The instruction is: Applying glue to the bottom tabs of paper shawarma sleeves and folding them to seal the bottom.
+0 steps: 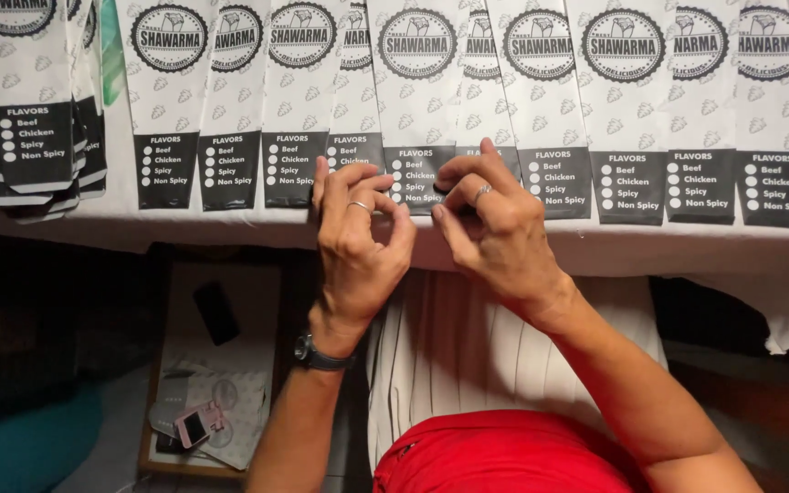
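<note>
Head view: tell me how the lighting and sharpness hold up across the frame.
Head view: the white-and-black paper sleeves along the table edge are brightly, evenly lit and sharp; both hands, left hand and right hand, are crisp with no motion blur; below the table the floor falls into deep shadow, so the pink phone there looks dim and soft.

The paper bags (417, 110) along the tabletop's near edge are white with faint grey little pictures, a round black badge up top and a black band with white dots and letters at the bottom. The tabletop (230, 224) is white. The wristwatch (317, 354) is black, both rings (359, 206) silver — and below, the shirt (504, 452) is bright red, the cloth (449, 351) white with thin dark stripes.
</note>
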